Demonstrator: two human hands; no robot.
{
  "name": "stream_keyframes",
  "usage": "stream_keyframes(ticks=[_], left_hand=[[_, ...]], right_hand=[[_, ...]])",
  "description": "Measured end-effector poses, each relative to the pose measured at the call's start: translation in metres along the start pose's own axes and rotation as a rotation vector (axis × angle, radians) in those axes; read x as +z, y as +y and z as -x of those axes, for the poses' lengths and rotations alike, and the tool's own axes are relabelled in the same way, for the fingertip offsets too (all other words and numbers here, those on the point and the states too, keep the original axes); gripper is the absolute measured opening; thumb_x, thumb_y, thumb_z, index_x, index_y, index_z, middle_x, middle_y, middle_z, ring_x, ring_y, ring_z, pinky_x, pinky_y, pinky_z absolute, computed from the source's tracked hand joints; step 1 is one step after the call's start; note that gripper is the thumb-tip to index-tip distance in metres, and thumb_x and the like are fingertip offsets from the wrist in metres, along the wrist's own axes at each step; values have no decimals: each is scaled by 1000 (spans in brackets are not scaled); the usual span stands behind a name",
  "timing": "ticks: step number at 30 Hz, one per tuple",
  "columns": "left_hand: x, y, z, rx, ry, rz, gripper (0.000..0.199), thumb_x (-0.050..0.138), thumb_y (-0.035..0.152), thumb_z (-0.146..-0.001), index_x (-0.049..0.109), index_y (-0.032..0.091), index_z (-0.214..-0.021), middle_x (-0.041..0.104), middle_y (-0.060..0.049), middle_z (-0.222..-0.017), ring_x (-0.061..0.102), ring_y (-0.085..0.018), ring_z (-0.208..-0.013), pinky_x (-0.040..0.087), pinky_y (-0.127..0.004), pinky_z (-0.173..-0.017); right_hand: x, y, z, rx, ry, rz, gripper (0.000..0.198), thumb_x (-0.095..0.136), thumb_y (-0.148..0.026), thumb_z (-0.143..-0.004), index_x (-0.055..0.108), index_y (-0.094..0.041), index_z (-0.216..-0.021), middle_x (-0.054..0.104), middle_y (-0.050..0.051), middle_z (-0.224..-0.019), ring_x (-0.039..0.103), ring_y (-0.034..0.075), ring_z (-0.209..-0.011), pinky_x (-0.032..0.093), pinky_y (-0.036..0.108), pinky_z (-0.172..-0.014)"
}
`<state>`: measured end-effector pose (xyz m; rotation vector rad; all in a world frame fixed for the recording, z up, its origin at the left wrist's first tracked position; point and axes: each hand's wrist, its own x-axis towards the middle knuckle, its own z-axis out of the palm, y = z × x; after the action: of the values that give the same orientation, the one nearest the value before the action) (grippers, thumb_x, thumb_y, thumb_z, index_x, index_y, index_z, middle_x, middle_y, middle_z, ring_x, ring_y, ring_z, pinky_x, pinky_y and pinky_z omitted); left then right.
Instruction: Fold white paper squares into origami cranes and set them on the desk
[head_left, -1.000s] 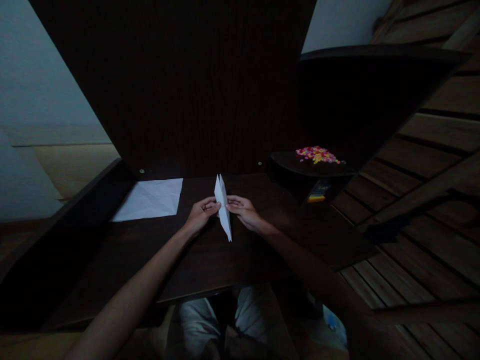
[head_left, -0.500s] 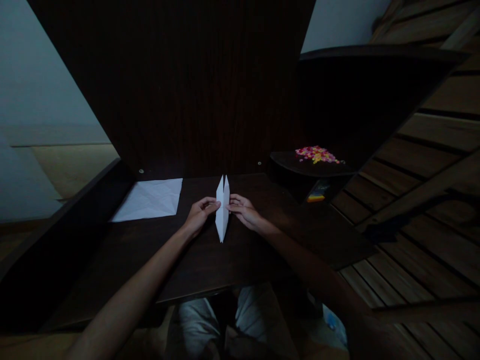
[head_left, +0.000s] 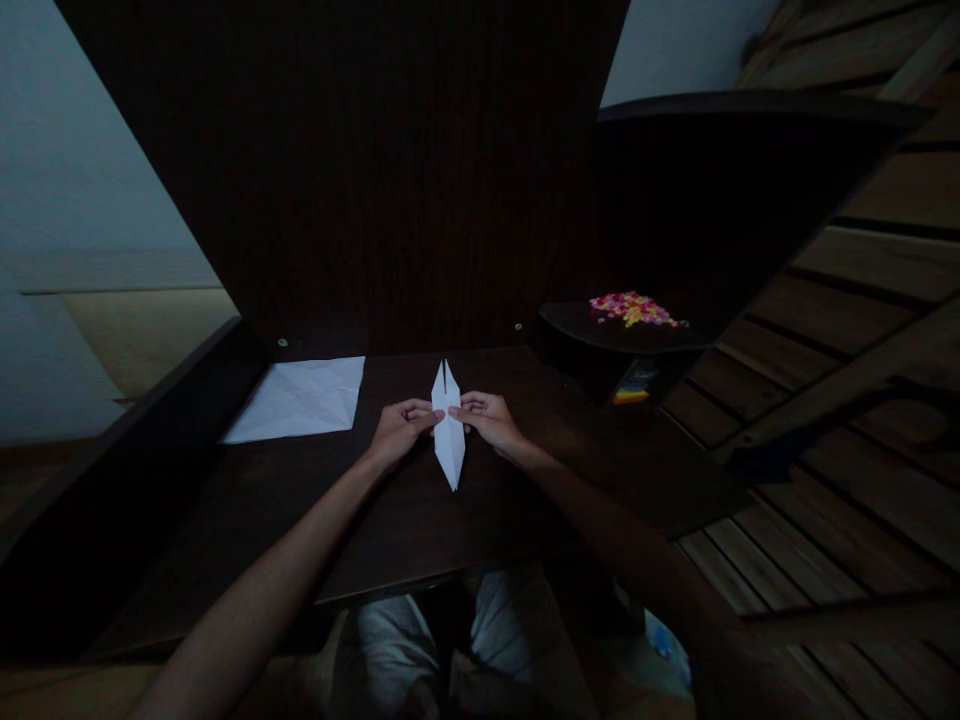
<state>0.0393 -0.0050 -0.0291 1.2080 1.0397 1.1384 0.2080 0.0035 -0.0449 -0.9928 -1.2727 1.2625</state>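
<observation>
Sitting between hands (head_left: 397, 430) (head_left: 495, 424): folded paper (head_left: 450, 447)

Remotely, I watch the bare left hand (head_left: 400, 432) and bare right hand (head_left: 493, 422) pinch a narrow white folded-paper diamond (head_left: 450, 445) (split at its far end) over the dark-brown wooden desk (head_left: 517, 510).

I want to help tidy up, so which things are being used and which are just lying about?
In use:
folded paper, held by left hand and right hand

Just lying about, it seems:
creased sheet, on the desk
colourful bits, on the shelf
</observation>
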Motion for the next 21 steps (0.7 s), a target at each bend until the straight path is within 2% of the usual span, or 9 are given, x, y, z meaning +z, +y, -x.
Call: stream_keyframes(ticks=[5,9,11,15,18,21], left_hand=[[-1,-3,-2,-1,28,-5,37,83,36,-51,63,13,-73,65,0,-57,58,-12,-50,48,-25,-55],[-1,-6,-3,38,11,50,46,81,32,-53,55,17,-89,65,3,-60,60,-13,-54,47,-24,-56],[-1,-5,-3,86,-34,44,45,80,31,-56,55,19,-91,65,3,-64,62,-13,-59,46,-23,-58],[-3,-4,-1,133,-124,-109,27,78,30,-59,64,15,-76,65,1,-67,59,-12,-60,45,-23,-60],[-4,-4,-2,96,-107,-156,26,76,29,-59,70,15,-80,66,0,-65,60,-14,-62,45,-25,-60],[-5,-4,-3,67,-66,-99,29,76,26,-57,72,16,-83,69,-1,-69,62,-17,-68,47,-27,-64]], right_hand=[[2,-3,2,-45,23,-3,40,77,-29,-55,51,-20,-84,59,-6,-59,55,10,-51,42,22,-50],[2,-1,1,-68,10,1,46,77,-31,-55,44,-23,-85,58,-8,-56,54,10,-47,41,21,-47],[2,0,1,-82,0,10,43,77,-32,-56,45,-22,-83,57,-8,-57,54,10,-48,41,21,-47],[0,1,0,-111,6,48,34,76,-35,-59,50,-21,-76,56,-5,-59,52,10,-50,40,22,-47],[-1,-2,0,-144,-19,76,25,74,-33,-60,56,-20,-70,57,-3,-61,53,10,-55,43,23,-52],[-3,-4,0,-150,-33,79,16,73,-28,-61,63,-19,-70,62,-1,-70,57,13,-65,46,26,-64]])
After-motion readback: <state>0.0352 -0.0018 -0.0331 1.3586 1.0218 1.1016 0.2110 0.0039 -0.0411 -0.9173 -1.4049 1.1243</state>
